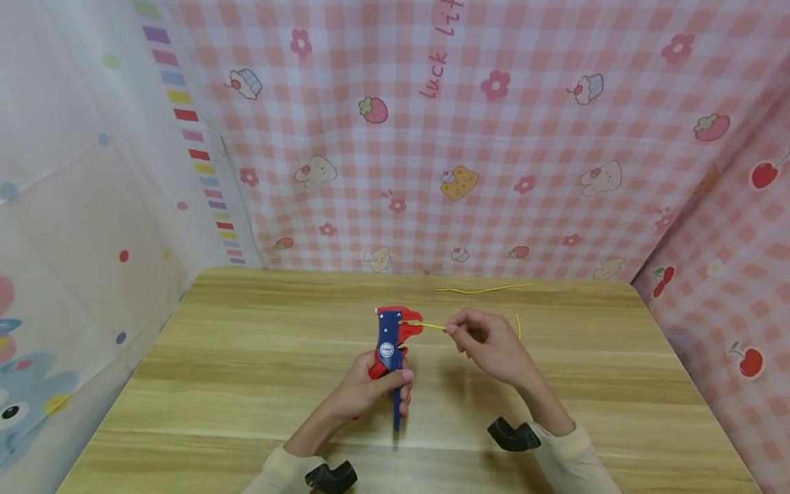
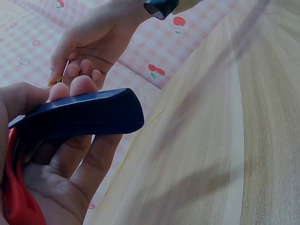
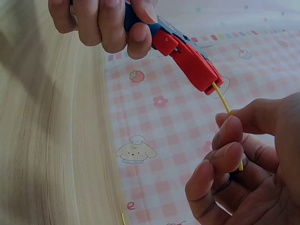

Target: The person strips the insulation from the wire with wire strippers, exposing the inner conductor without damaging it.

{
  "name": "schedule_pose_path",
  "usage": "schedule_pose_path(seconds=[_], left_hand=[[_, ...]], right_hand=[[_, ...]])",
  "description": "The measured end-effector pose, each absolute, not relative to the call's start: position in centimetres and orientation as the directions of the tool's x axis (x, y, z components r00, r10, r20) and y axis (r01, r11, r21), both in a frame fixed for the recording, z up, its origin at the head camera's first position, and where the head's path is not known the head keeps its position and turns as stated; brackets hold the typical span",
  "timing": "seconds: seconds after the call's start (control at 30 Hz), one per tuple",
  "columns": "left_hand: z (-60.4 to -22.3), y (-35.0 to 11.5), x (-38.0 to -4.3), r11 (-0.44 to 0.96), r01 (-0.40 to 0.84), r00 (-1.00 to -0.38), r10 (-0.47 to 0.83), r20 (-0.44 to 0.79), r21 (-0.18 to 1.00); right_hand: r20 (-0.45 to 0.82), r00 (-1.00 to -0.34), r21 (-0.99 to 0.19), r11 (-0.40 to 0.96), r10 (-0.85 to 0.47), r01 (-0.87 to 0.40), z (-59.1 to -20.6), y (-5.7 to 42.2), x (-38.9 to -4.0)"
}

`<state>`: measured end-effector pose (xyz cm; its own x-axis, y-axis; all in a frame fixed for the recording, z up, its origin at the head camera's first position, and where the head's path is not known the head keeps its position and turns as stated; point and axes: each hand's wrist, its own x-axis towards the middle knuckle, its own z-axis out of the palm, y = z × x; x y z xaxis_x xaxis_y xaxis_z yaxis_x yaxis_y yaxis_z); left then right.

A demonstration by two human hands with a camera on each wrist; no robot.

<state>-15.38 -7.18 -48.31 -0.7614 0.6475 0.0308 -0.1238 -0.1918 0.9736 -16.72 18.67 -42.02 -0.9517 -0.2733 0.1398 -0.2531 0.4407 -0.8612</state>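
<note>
My left hand grips the handles of a blue and red wire stripper, held upright above the table with its red jaws facing right. Between thumb and forefinger, my right hand pinches a thin yellow wire. The far end of that wire runs into the stripper's jaws, where its tip is hidden. In the right wrist view, the yellow wire leaves the red jaws straight, and its other end sticks out below the curled fingers. The left wrist view shows the stripper's blue handle across the left fingers.
A loose yellow wire lies near the back edge of the wooden table. Another yellow wire piece lies behind the right hand, partly hidden. Patterned cloth hangs behind the table and at both sides.
</note>
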Motion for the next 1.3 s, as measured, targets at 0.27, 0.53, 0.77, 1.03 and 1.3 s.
schedule_pose_path(seconds=[0.27,0.53,0.77,1.03,1.3], left_hand=[[-48.3,-7.2,-15.3,-0.171,-0.123,-0.759,0.651,0.019,0.978],[-48.1,-7.1,-15.2,-0.143,-0.137,-0.769,0.639,-0.014,0.980],[-47.8,-6.6,-15.0,-0.067,-0.175,-0.806,0.583,-0.104,0.982],[-47.9,-6.5,-14.7,-0.102,-0.153,-0.796,0.602,-0.062,0.983],[-48.2,-6.1,-14.3,-0.126,-0.153,-0.831,0.553,-0.058,0.980]], right_hand=[[0.130,-0.952,-0.862,0.444,-0.276,-0.246,-42.0,18.5,-16.8],[0.138,-0.952,-0.859,0.445,-0.273,-0.252,-41.9,18.6,-16.8],[0.145,-0.951,-0.857,0.446,-0.272,-0.259,-42.0,18.6,-17.0],[0.158,-0.947,-0.860,0.433,-0.279,-0.271,-42.0,18.5,-16.9],[0.161,-0.944,-0.865,0.421,-0.287,-0.275,-41.9,18.5,-16.7]])
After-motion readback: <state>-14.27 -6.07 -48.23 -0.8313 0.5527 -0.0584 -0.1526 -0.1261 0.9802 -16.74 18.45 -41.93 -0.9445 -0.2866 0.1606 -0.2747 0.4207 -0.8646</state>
